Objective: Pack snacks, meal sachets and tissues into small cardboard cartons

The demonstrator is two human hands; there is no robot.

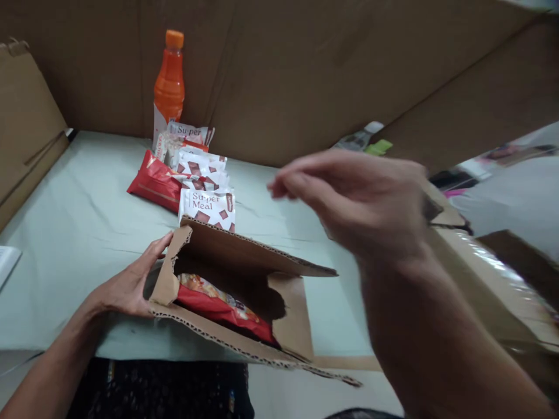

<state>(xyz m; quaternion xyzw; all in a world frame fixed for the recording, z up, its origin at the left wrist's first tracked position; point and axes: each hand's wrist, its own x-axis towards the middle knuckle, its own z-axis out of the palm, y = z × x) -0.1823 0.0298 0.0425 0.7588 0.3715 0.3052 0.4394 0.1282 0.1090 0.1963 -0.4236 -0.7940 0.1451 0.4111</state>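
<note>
My left hand (131,286) grips the left end of a small cardboard box (244,247), thumb at its upper corner. The box lies with its open side facing me, flaps spread above and below. A red food packet (225,314) with a printed picture lies inside it. Raised over the sheet to the right of the box is my right hand (349,198), slightly blurred; thumb and fingers are drawn together, with nothing visible in them. Behind the box are several white "Super Meal" sachets (207,209) and a red packet (155,181) lying beside them.
An orange drink bottle (169,87) stands at the back against a tall cardboard wall (283,70). Another cardboard panel (26,128) rises at the left. A clear bottle (360,138) with a green label lies back right, partly hidden. Taped cardboard (493,279) borders the right side.
</note>
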